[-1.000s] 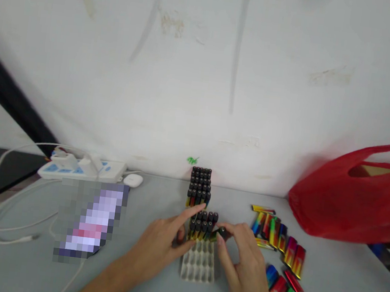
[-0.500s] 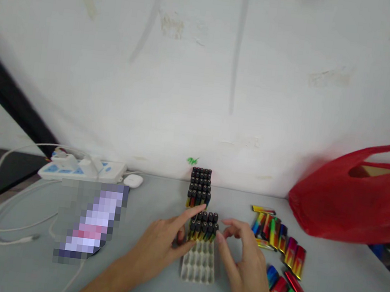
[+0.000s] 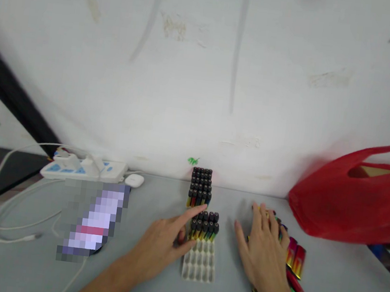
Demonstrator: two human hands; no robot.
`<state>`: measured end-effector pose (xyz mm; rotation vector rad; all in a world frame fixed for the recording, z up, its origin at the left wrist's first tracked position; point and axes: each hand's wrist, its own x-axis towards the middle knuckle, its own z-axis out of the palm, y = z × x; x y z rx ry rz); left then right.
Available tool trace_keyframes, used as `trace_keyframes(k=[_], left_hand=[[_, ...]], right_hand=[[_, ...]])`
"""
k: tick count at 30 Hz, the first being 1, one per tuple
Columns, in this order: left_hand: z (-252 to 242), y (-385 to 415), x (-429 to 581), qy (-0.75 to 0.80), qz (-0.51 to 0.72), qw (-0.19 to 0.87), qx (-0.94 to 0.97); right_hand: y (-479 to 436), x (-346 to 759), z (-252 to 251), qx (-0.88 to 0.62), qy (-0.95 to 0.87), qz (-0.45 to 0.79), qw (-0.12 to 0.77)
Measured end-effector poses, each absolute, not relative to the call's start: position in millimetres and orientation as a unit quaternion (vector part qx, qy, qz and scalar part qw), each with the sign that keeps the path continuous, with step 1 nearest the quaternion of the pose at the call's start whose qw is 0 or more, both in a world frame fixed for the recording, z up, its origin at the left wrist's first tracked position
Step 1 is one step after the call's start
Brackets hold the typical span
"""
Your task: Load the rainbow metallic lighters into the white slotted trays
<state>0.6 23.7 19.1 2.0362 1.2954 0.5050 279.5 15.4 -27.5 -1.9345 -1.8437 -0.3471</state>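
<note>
Upright batteries point(image 3: 204, 230) with black tops and colourful metallic lower parts fill the back rows of a white moulded tray point(image 3: 198, 267); its front rows of hollows are bare. My left hand point(image 3: 160, 241) lies along the tray's left side, index finger stretched to the back left corner and thumb by the middle of that edge. The other left fingers are curled and partly hidden. To the right, my right hand point(image 3: 264, 249) is spread palm down over loose metallic-coloured batteries point(image 3: 298, 262), covering most of them. Nothing shows as held in it.
Behind the tray, close to the wall, stands a block of black-topped batteries point(image 3: 200, 184). A red bag point(image 3: 355, 199) sits at the back right. On the left are a power strip point(image 3: 83, 170), white cables, a white case point(image 3: 134, 180) and a blurred phone point(image 3: 95, 223).
My right hand has moved right from beside the tray onto the loose batteries, and its fingers have spread. My left hand has stayed at the tray.
</note>
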Motion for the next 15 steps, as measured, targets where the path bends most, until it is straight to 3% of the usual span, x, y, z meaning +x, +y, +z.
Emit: trace_keyframes(k=[15], left_hand=[[18.3,23.1,1.1,0.501,0.188,0.341,0.773]], right_hand=[[8.1,260.7,-14.6,-0.592,-0.747,-0.069,0.294]])
